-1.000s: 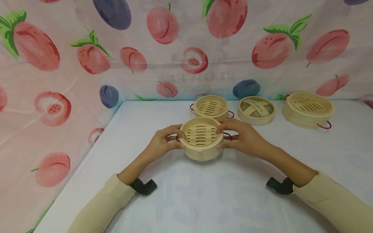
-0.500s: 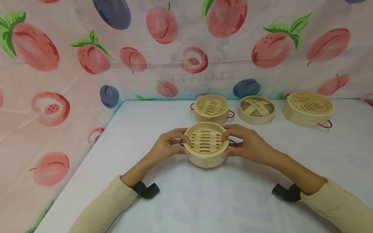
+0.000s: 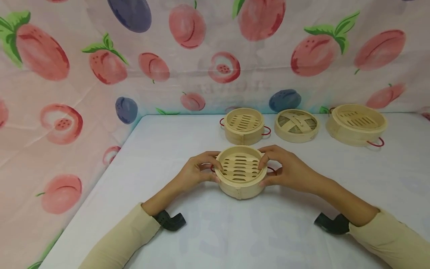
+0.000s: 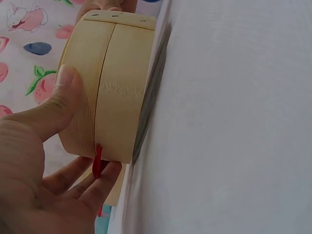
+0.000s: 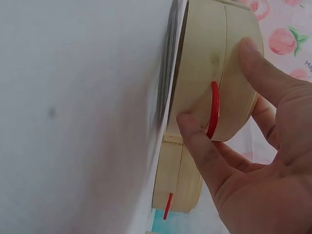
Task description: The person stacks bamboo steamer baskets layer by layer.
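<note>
A round bamboo steamer basket [image 3: 240,190] with a slatted floor and red side handles is between my two hands in the head view. My left hand [image 3: 198,172] grips its left side, thumb on the outer wall and fingers by the red handle [image 4: 97,161] in the left wrist view. From the other side, my right hand [image 3: 290,172] grips the wall, a finger beside the other red handle [image 5: 214,109]. The basket is level and very low over the white table, a dark shadow along its base. Whether it touches the cloth I cannot tell.
Behind it stands a second small steamer basket [image 3: 243,139] with red handles. To its right lie a woven bamboo lid [image 3: 297,137] and a larger steamer basket [image 3: 356,136]. A fruit-print cloth [image 3: 188,74] hangs behind the white table [image 3: 235,235].
Both hands have brought the held steamer basket toward me, slightly right and down, away from the small basket behind it. Both hands keep their grip.
</note>
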The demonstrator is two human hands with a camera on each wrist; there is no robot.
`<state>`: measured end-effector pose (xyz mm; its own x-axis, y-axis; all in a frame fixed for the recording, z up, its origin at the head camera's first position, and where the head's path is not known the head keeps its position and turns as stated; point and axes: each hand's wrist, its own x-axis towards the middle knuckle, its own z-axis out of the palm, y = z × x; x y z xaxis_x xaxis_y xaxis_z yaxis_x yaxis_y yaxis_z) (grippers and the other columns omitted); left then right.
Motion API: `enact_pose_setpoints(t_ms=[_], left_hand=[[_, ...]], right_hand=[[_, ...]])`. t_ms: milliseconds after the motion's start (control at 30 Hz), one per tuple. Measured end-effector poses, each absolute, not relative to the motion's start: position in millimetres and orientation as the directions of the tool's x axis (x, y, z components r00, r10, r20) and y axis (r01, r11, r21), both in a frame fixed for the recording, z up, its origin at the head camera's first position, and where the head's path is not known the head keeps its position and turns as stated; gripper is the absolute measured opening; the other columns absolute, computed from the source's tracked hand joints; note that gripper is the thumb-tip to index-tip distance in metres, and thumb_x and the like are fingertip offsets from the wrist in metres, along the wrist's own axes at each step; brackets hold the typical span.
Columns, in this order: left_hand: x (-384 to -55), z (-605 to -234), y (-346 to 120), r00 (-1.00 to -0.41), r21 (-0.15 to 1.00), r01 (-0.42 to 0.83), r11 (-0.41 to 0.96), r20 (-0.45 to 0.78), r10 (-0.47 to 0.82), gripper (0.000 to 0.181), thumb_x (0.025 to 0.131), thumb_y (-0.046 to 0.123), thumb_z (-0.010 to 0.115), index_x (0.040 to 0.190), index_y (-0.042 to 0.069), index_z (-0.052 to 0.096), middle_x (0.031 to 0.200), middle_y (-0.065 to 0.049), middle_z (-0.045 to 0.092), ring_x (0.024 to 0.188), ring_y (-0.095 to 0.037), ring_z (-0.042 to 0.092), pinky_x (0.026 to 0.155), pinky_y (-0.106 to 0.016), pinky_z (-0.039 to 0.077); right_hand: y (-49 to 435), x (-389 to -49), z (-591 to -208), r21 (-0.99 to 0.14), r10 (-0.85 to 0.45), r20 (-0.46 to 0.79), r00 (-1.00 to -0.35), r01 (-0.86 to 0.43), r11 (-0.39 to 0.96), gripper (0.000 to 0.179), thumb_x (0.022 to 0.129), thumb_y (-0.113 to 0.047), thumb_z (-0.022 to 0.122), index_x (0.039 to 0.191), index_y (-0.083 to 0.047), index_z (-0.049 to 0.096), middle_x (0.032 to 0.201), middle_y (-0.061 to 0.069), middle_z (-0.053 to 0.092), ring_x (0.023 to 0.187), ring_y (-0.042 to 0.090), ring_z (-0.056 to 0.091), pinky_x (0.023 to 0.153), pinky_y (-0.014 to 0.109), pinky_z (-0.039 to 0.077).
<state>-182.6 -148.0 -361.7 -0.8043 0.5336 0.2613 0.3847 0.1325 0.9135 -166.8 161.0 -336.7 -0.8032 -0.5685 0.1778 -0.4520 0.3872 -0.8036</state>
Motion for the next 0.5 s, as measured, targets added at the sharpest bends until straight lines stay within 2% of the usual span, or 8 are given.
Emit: enact_pose_setpoints(t_ms=[200, 500], left_hand=[[-183.5, -364.9, -147.8, -0.791, 0.916, 0.388, 0.104, 0.273, 0.548, 0.027, 0.068, -0.006, 0.081, 0.092, 0.001, 0.069, 0.133, -0.015, 0.052, 0.126, -0.026, 0.045, 0.100, -0.042, 0.041], [-184.6, -365.1, -147.4, -0.768, 0.918, 0.386, 0.093, 0.264, 0.584, 0.032, 0.066, -0.007, 0.082, 0.094, 0.001, 0.068, 0.134, -0.013, 0.051, 0.125, -0.024, 0.046, 0.101, -0.039, 0.040]], right_hand=[[161.4, -166.4, -336.2, -0.809, -0.580, 0.171, -0.797, -0.449, 0.378, 0.032, 0.069, -0.020, 0.086, 0.091, -0.020, 0.062, 0.133, 0.011, 0.044, 0.119, 0.030, 0.047, 0.069, 0.030, 0.056], [163.1, -166.4, -338.6, -0.793, -0.602, 0.137, -0.787, -0.452, 0.410, 0.029, 0.069, -0.022, 0.086, 0.088, -0.022, 0.065, 0.126, 0.011, 0.046, 0.122, 0.033, 0.046, 0.069, 0.028, 0.056]])
